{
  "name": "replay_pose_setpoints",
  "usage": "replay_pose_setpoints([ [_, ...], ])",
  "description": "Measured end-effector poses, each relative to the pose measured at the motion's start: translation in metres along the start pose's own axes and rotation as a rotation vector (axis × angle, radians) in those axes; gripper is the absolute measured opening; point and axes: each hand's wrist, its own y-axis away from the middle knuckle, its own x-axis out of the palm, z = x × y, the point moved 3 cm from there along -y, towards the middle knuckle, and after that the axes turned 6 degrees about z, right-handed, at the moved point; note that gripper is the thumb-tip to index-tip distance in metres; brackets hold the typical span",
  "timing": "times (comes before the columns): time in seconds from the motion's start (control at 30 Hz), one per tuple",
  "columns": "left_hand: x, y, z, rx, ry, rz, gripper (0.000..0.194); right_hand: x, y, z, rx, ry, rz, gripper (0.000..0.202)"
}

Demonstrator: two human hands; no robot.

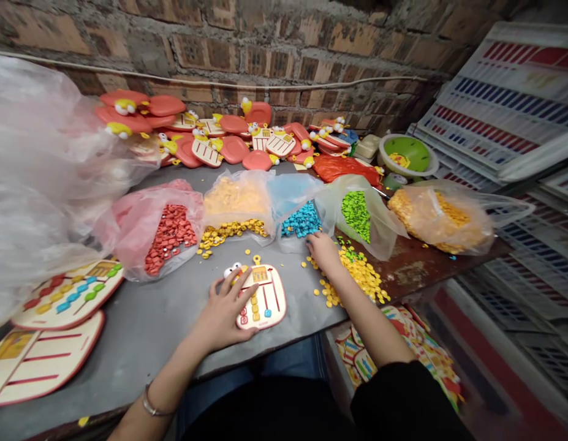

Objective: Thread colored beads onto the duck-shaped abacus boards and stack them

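A cream toy board (277,288) with a red rim and a white-eyed yellow head lies flat on the grey table. Its slots hold red and yellow beads and one blue bead; one slot at the right shows no beads. My left hand (223,312) spans the board's left side, fingers spread on its face and thumb along the near edge, holding it. At the mouth of a clear bag of blue beads (299,222), my right hand (323,251) has its fingers bent together. Whatever lies between those fingertips is hidden.
Bags of red beads (171,239), golden beads (233,229) and green beads (356,214) line the table (159,324). Loose yellow beads (361,278) spread by my right forearm. Finished-looking boards (67,294) lie left, red toy pieces (235,150) behind; a crate (343,361) stands below right.
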Motion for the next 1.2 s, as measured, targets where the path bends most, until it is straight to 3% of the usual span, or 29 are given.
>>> replay_pose_setpoints([
  [0.13, 0.002, 0.0, 0.0, 0.0, -0.001, -0.001, 0.079, 0.005, 0.003, 0.009, -0.127, -0.183, -0.019, 0.015],
  [0.3, 0.002, 0.0, 0.0, -0.001, -0.007, 0.01, 0.081, 0.009, 0.035, 0.056, -0.45, -0.589, -0.105, 0.016],
  [0.4, 0.003, 0.0, -0.001, -0.004, -0.015, 0.015, 0.081, 0.016, 0.046, 0.085, -0.544, -0.478, -0.062, 0.016],
  [0.5, 0.003, 0.0, -0.002, -0.004, -0.024, 0.004, 0.08, 0.02, 0.047, 0.098, -0.538, -0.232, -0.073, 0.009],
  [0.6, 0.003, 0.0, -0.002, -0.014, -0.03, -0.002, 0.079, 0.018, 0.05, 0.097, -0.585, -0.16, -0.04, 0.008],
  [0.73, 0.002, -0.001, -0.003, -0.036, -0.025, 0.036, 0.084, 0.016, 0.059, 0.094, -0.717, -0.344, 0.053, 0.009],
  [0.87, 0.001, -0.001, -0.002, -0.041, -0.026, 0.052, 0.086, 0.02, 0.063, 0.101, -0.651, -0.539, 0.055, 0.009],
  [0.97, 0.001, -0.001, -0.001, -0.046, -0.02, 0.053, 0.085, 0.02, 0.069, 0.105, -0.698, -0.641, 0.196, 0.005],
  [1.07, 0.002, -0.001, 0.001, -0.048, -0.005, 0.049, 0.081, 0.011, 0.072, 0.092, -0.71, -0.737, 0.31, 0.012],
  [1.13, 0.002, 0.0, 0.002, -0.041, 0.004, 0.037, 0.081, 0.001, 0.064, 0.07, -0.574, -0.688, 0.175, 0.011],
  [1.2, 0.002, 0.0, 0.003, -0.031, 0.01, 0.026, 0.08, -0.007, 0.049, 0.045, -0.368, -0.478, -0.034, 0.014],
])
